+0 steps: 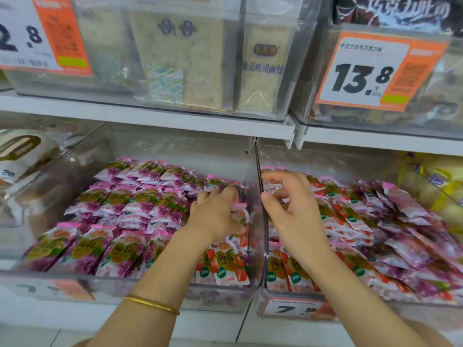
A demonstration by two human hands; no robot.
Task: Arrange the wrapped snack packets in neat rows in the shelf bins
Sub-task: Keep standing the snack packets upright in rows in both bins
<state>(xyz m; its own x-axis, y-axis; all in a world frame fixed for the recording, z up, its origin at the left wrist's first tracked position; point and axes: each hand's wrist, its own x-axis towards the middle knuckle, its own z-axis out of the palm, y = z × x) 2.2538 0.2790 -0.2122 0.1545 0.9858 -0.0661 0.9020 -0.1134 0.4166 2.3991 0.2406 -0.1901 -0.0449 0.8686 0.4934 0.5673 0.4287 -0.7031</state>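
Hands sort sweets at a shop shelf. The left hand, a thin gold bangle on its wrist, reaches into the right side of the left clear plastic bin. Its fingers and thumb curl round a pink-edged wrapped packet, apparently to lift or straighten it. Purple grape-printed packets fill most of that bin in overlapping rows, faces up, so each label reads. A few red strawberry-printed packets stand in its front right corner, likely strays. The right hand hovers over the right clear plastic bin, fingers loosely curled and holding nothing, seemingly poised to take a packet. There, the red and purple packets lie mixed and askew, so that bin probably needs the most work.
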